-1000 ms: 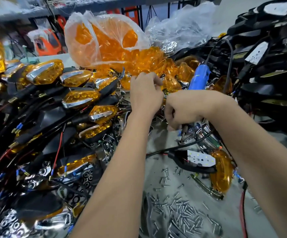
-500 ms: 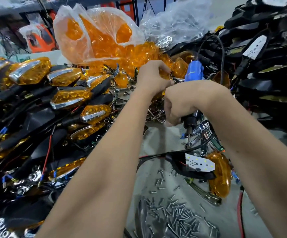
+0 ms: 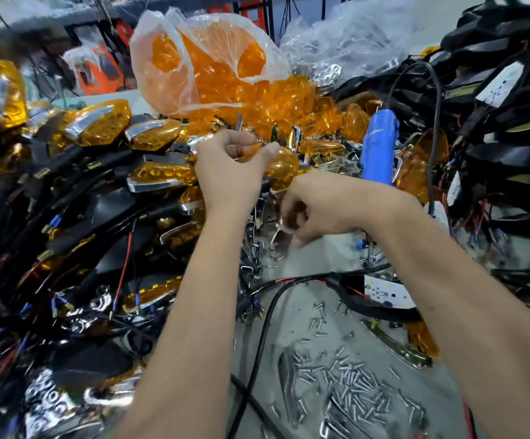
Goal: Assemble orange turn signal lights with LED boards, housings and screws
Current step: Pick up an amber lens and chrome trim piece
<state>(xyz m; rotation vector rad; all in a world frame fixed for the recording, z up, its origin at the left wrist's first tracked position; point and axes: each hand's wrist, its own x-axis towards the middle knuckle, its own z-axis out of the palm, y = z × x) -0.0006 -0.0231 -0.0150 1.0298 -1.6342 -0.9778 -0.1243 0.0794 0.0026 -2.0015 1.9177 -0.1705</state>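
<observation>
Your L hand (image 3: 230,172) fingers pinched on lens (image 3: 284,166), R hand (image 3: 314,213) curled on driver (image 3: 378,147) at 2 o'clock.

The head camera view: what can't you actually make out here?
- What the left hand pinches: its own fingers hide it; only an orange lens shows beside it.
- The right hand grip: motion blur and curled fingers hide any contents.
- The blue screwdriver tip: behind the right forearm.
- The LED board: partly covered by that forearm.
</observation>
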